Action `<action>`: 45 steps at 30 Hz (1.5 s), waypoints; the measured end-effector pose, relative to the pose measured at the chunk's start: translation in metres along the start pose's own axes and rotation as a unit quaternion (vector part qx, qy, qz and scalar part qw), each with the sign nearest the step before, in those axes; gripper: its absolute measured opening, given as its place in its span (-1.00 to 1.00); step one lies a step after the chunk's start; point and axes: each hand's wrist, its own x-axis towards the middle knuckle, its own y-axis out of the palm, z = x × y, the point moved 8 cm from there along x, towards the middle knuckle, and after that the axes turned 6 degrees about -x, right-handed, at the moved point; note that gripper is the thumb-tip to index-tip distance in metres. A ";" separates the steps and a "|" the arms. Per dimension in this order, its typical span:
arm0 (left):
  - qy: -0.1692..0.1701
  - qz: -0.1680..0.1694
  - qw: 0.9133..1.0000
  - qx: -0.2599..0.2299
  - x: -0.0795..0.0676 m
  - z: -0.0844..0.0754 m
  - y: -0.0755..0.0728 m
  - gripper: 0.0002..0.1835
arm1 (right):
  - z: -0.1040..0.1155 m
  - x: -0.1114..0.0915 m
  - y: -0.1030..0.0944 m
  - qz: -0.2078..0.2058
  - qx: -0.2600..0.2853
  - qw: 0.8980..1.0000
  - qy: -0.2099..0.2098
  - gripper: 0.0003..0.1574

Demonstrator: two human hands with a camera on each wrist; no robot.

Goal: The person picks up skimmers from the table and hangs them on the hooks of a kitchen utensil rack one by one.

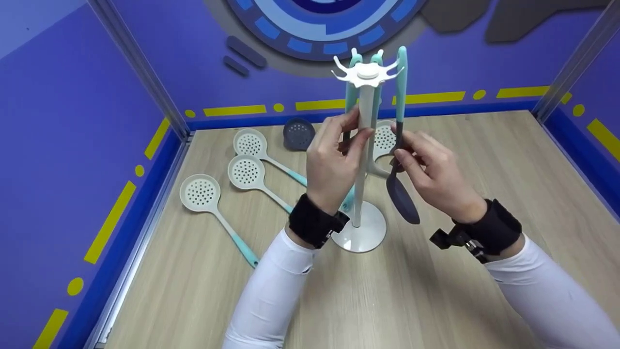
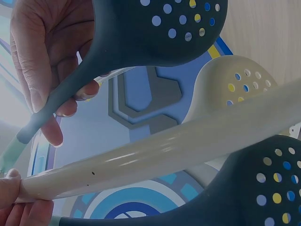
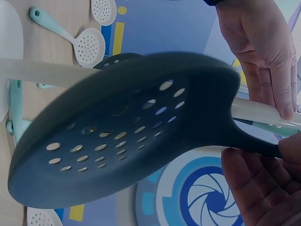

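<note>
My left hand pinches the white pole of a utensil stand, which stands upright on its round base. Its fingertips also show on the pole in the left wrist view. My right hand pinches the neck of a dark skimmer with a teal handle, held upright, bowl down. The handle's top is beside a right-hand hook; whether it hangs there cannot be told. The right wrist view shows the skimmer's perforated bowl up close. Two teal handles hang at the stand's back hooks.
Several white skimmers with teal handles lie on the left of the wooden table, one nearest the front. A dark perforated bowl and a white one show behind my hands. Blue panels wall in the back and sides.
</note>
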 end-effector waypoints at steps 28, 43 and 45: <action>0.002 0.011 1.000 0.009 0.007 -0.007 -0.004 -0.35 | 0.000 -0.003 0.021 0.000 0.010 1.000 -0.026 -0.55; 0.015 0.019 1.000 -0.021 0.023 -0.019 -0.007 -0.07 | -0.004 -0.005 0.032 0.024 0.036 0.999 0.012 -0.50; 0.005 0.022 0.999 -0.026 0.022 -0.018 -0.006 -0.06 | -0.004 -0.004 0.033 0.024 0.035 0.999 0.015 -0.48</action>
